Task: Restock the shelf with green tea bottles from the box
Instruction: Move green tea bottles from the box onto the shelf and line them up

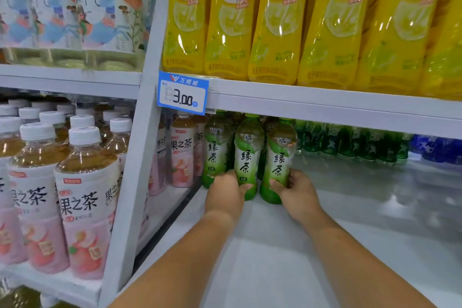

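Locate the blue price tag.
Head view, left of centre: the blue price tag clips to the shelf edge below the yellow bottles, above a pink-labelled bottle.

Both bare forearms reach forward, converging, the left hand (pixel 226 194) with thumb and fingers curled round the base of the middle green tea bottle (pixel 247 155), the right hand (pixel 297 191) likewise gripping the right green tea bottle (pixel 280 157) low down.

We see three green tea bottles (pixel 248 155), green-capped and green-labelled, standing upright side by side at the far left of the white shelf (pixel 337 232).
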